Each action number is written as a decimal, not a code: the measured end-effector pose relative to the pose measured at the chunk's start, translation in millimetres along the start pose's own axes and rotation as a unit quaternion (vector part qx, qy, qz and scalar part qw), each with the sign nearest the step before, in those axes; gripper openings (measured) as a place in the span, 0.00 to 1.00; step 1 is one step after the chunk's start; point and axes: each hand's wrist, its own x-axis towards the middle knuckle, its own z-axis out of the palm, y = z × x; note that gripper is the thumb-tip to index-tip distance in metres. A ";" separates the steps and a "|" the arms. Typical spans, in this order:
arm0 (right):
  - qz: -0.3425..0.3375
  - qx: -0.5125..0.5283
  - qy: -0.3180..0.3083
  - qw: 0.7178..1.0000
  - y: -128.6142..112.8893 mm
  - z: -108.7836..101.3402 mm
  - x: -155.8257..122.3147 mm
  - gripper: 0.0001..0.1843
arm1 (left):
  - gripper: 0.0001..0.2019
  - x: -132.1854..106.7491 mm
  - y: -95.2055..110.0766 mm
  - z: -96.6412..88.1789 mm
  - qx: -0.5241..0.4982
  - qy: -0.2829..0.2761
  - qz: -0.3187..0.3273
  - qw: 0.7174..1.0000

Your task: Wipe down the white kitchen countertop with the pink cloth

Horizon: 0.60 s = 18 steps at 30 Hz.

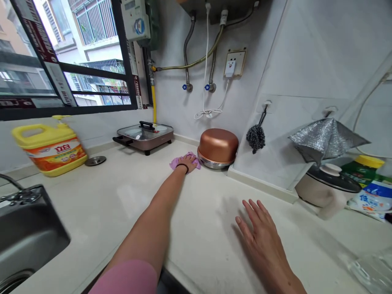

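Observation:
My left hand (188, 162) reaches far across the pale countertop (128, 196) and presses flat on a pink cloth (175, 162), its fingers spread over it. The cloth lies just left of an upturned copper-coloured pot (218, 148) in the back corner. A dark band circles my left wrist. My right hand (260, 234) rests palm down on the counter near me, fingers stretched out and holding nothing.
A yellow detergent jug (49, 149) and a small metal sink strainer (95, 160) stand at the left under the window. A steel sink (27, 232) is at the near left. An electric griddle with a glass lid (143, 136) sits at the back. A steel scourer (256, 137) hangs on the wall; a rice cooker (324, 183) and packets stand at the right.

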 end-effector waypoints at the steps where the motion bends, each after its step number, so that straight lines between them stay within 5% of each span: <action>1: -0.001 0.000 -0.002 1.000 -0.5 -0.1 -0.6 0.33 | 0.33 4.5 -9.5 -1.2 -0.001 0.002 -0.019 1.000; 9: 0.022 -0.008 -0.016 1.000 5.9 2.2 -1.8 0.31 | 0.36 -6.4 -112.4 -13.8 -0.026 0.034 -0.212 0.976; 18: 0.032 0.000 -0.018 0.999 17.6 10.3 2.3 0.37 | 0.34 -120.6 -223.8 -32.5 0.067 0.048 -0.259 0.962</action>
